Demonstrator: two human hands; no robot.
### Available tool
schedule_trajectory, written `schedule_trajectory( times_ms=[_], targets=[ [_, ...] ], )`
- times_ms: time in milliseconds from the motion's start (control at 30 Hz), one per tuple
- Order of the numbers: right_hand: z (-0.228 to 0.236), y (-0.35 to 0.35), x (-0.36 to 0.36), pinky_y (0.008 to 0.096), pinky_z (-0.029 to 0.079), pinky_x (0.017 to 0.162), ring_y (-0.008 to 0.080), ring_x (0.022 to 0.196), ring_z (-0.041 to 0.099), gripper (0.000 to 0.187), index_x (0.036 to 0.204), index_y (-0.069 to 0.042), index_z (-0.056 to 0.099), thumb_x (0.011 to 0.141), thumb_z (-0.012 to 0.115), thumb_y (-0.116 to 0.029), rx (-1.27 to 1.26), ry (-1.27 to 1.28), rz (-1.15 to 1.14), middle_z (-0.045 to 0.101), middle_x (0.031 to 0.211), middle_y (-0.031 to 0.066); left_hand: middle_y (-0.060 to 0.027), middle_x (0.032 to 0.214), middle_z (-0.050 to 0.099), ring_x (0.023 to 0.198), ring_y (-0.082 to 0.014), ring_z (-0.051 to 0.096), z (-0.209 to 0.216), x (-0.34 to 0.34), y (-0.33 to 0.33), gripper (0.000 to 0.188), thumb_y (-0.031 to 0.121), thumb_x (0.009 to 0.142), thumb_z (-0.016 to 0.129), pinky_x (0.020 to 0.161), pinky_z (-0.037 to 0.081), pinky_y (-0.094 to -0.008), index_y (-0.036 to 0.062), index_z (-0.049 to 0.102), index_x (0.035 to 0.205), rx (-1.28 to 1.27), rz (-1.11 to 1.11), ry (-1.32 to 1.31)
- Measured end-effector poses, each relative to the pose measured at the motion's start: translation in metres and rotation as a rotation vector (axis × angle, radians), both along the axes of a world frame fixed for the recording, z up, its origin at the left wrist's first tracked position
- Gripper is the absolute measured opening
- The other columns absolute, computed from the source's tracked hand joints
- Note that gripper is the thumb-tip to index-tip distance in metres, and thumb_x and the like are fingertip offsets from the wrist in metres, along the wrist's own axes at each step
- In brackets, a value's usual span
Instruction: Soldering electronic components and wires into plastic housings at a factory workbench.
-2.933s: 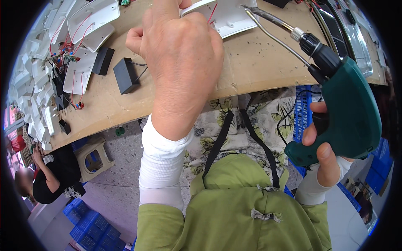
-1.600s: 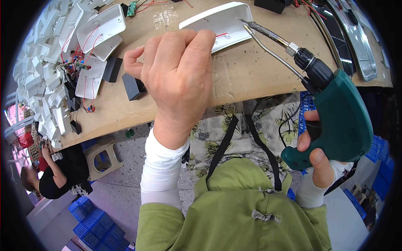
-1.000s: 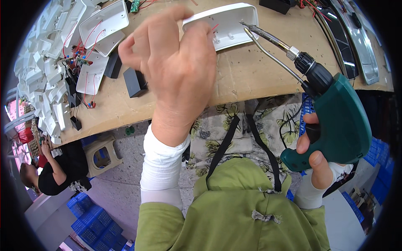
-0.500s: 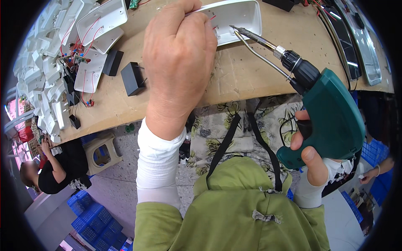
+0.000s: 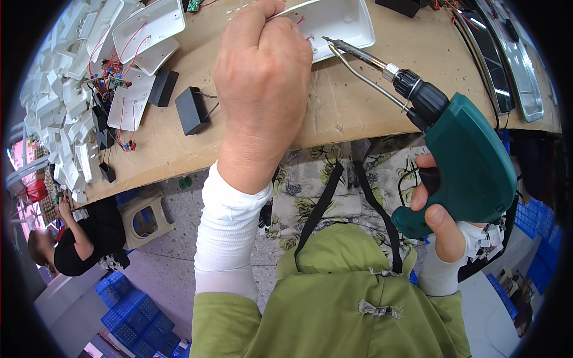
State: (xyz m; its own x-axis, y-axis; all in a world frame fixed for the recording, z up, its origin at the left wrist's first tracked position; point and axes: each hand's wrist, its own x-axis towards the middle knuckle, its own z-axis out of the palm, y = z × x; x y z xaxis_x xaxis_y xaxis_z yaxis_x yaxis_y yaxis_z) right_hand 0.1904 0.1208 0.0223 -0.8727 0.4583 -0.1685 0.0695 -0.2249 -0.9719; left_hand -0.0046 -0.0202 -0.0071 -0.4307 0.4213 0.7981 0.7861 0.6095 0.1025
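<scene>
A white plastic housing [image 5: 343, 24] lies at the top middle of the table, with short red wire ends inside it. Against its left end my left hand [image 5: 262, 77] is closed, knuckles up, gripping its rim; the fingertips are mostly hidden. My right hand [image 5: 439, 209] is wrapped round the handle of a green soldering gun [image 5: 471, 155], a finger at its black trigger. The iron's dark tip and the thin metal feed tube [image 5: 370, 79] meet over the near wall of the housing. A black box [image 5: 192, 111] with two dark wires sits left of my left hand.
White housings [image 5: 65, 101] are heaped at the left, beside a circuit board [image 5: 110, 82] with red wires. Another black box [image 5: 163, 88] stands near them. Long glossy black parts [image 5: 489, 59] lie at the right. Beyond the table are a person [image 5: 83, 238], a stool [image 5: 143, 221] and blue crates [image 5: 134, 316].
My left hand has shifted slightly right, showing more of the black box's wires. The soldering gun has moved a little left and up. Another person's hand at the right edge has gone from view.
</scene>
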Motion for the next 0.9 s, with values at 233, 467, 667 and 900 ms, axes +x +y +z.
schedule_trajectory(
  times_ms=[233,467,667,900],
  targets=[
    [-0.002,0.0,-0.002,0.0238,0.046,0.056,0.0143,0.067,0.055,0.059,0.119,0.003,0.044,0.066,0.068,-0.006,-0.005,0.022,0.006,0.057,0.104,0.0163,-0.0107,0.09,0.06,0.073,-0.023,0.06,-0.003,0.002,0.003,0.006,0.004,0.076,0.059,0.065,0.048,-0.0295,-0.002,0.061,0.078,0.026,0.005,-0.018],
    [-0.002,0.002,-0.004,0.024,0.046,0.056,0.0142,0.067,0.055,0.059,0.119,0.003,0.043,0.066,0.068,-0.006,0.013,0.039,0.016,0.056,0.105,0.0166,-0.0108,0.089,0.06,0.073,-0.0231,0.06,-0.003,0.0,0.003,0.006,0.003,0.076,0.06,0.065,0.048,-0.0297,-0.0018,0.061,0.078,0.012,0.013,-0.004],
    [-0.003,0.003,-0.006,0.0243,0.047,0.057,0.0139,0.068,0.056,0.058,0.118,0.003,0.044,0.067,0.068,-0.008,0.013,0.02,0.013,0.056,0.105,0.0158,-0.0108,0.089,0.06,0.073,-0.0234,0.059,0.009,0.01,0.006,0.005,0.002,0.075,0.059,0.066,0.048,-0.0297,-0.0022,0.06,0.078,-0.075,0.016,0.038],
    [-0.001,0.004,-0.016,0.0255,0.047,0.059,0.0132,0.069,0.056,0.052,0.115,0.004,0.047,0.068,0.067,-0.007,0.047,0.071,0.059,0.056,0.103,0.0144,-0.011,0.088,0.059,0.074,-0.0238,0.059,-0.001,0.001,0.003,0.006,0.001,0.074,0.059,0.066,0.048,-0.0294,-0.0024,0.06,0.079,-0.017,-0.008,0.006]
  ],
)
